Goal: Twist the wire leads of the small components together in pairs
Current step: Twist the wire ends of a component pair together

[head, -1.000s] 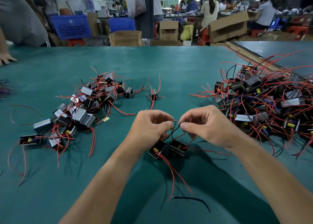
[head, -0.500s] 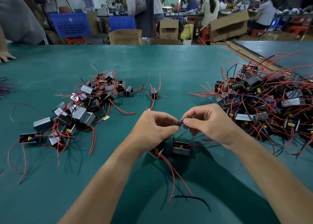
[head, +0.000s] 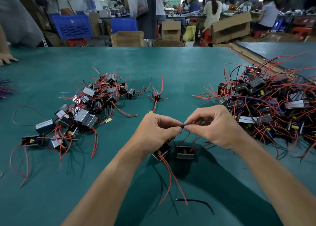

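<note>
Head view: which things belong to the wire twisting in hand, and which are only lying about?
In the job: left hand, right hand, wire leads pinched between them, near-left component, near-right component.
Lying about: left pile of components, right pile of components, lone component, black wire, cardboard box.

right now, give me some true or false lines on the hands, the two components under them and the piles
1. The left hand and the right hand both pinch wire leads where their fingertips meet. True.
2. The right pile is smaller than the left pile. False: the right pile is larger and denser.
3. A single component lies on the table apart from both piles. True.
4. The long red leads of the component under the left hand run away from the person. False: they trail toward the person.
5. A loose black wire lies nearer the person than the hands. True.
</note>
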Motion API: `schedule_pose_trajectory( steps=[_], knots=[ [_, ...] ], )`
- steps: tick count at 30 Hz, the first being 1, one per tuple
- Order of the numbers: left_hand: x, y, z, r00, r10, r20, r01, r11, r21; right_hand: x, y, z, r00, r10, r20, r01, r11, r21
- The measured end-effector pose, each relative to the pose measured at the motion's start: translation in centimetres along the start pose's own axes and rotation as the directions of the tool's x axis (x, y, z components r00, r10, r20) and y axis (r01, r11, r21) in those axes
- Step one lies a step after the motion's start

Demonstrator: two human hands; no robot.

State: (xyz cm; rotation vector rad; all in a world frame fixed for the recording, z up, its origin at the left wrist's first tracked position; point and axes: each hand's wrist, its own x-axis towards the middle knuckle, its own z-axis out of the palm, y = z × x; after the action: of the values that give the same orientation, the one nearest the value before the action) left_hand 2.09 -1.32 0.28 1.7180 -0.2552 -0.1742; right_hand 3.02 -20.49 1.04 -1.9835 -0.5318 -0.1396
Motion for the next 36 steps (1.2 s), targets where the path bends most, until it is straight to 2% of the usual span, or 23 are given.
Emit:
schedule_pose_trajectory(
  steps=[9,17,25,30,36],
  knots=[
    [-0.17,0.35,0.00,1.000,0.008,0.010,-0.008,1.000,0.004,-0.11,0.12,0.11,0.995,-0.104,0.008,0.104,0.990,-0.100],
    [-0.09,0.03,-0.06,0.999,0.001,0.042,-0.003,0.999,0.038,-0.24,-0.07,-0.09,0.997,-0.052,0.063,0.059,0.992,-0.112],
    [0.02,-0.15,0.02,0.999,0.040,-0.008,-0.038,0.991,0.126,-0.13,-0.24,0.20,0.997,0.009,0.072,0.003,0.987,-0.158],
    [0.03,-0.05,0.35,0.999,0.013,-0.039,-0.006,0.983,0.184,-0.17,-0.12,0.57,0.997,0.015,0.072,-0.001,0.982,-0.191],
    [-0.14,0.12,0.25,0.999,-0.044,-0.016,0.046,0.991,0.125,-0.21,-0.41,-0.18,0.990,0.009,0.142,0.016,0.984,-0.179]
  ],
)
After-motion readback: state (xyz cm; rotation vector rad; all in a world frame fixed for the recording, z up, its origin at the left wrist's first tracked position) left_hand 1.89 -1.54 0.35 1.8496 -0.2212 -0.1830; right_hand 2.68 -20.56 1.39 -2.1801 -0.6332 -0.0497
